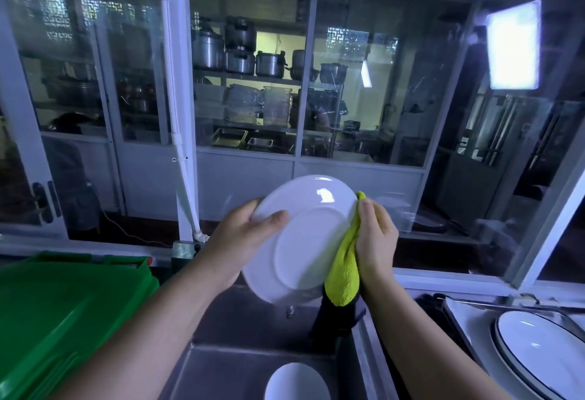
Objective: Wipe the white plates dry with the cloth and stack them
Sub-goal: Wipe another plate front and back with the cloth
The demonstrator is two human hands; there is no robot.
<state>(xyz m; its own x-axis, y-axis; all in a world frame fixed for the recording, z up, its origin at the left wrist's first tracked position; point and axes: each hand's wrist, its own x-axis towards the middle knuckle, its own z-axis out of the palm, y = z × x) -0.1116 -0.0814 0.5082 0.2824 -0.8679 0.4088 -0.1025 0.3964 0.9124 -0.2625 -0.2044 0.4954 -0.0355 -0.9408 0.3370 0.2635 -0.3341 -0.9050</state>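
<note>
Above the sink (221,368), the left hand (250,232) gripped the tilted white plate (300,238), underside toward the person; the right hand (376,238) pinched the cloth (343,273) over its right rim.

1. The white plate (304,238) gleams: glossy, smooth glaze catching glare.
2. The yellow-green cloth (343,273) shows a fuzzy, matt nap.
3. The sink (253,320) is dull brushed metal.
4. The green bin (63,304) is smooth plastic, faintly shiny.

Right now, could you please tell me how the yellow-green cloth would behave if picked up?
Probably floppy: the cloth droops limp below the right hand. Its fuzzy pile suggests it is light and would grip rather than slide on the glossy plate.
</note>
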